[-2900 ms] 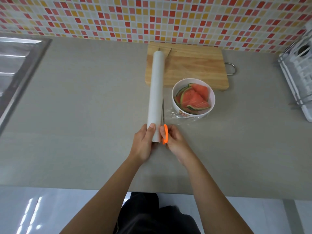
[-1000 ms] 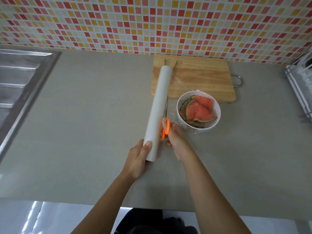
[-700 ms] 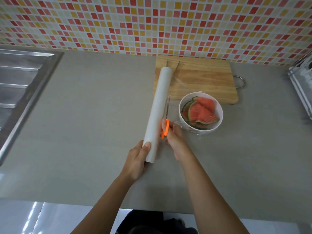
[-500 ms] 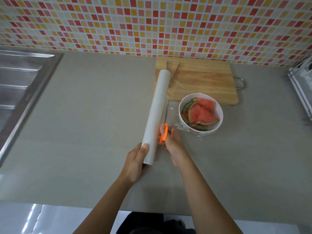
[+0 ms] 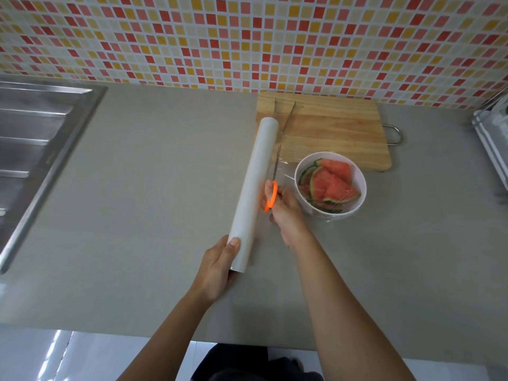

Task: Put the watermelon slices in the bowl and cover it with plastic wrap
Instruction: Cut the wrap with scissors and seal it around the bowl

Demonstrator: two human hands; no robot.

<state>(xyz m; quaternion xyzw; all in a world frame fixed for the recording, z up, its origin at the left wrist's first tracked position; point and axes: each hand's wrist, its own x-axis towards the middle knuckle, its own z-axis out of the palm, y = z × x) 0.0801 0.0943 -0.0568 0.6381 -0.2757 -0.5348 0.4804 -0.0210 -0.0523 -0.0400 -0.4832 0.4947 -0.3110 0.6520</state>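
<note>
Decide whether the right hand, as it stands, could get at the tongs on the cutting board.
Probably not yet: the right hand is shut on the orange-handled scissors. The path along the roll of plastic wrap to the tongs looks open otherwise.

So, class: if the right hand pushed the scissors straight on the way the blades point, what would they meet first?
Probably the stretched plastic film between roll and bowl, then the cutting board; the right hand holds the scissors, depth unclear.

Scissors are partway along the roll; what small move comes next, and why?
Probably keep snipping away from the body: the scissors in the right hand sit mid-length beside the plastic wrap roll, steadied by the left hand, and film toward the cutting board looks uncut.
</note>
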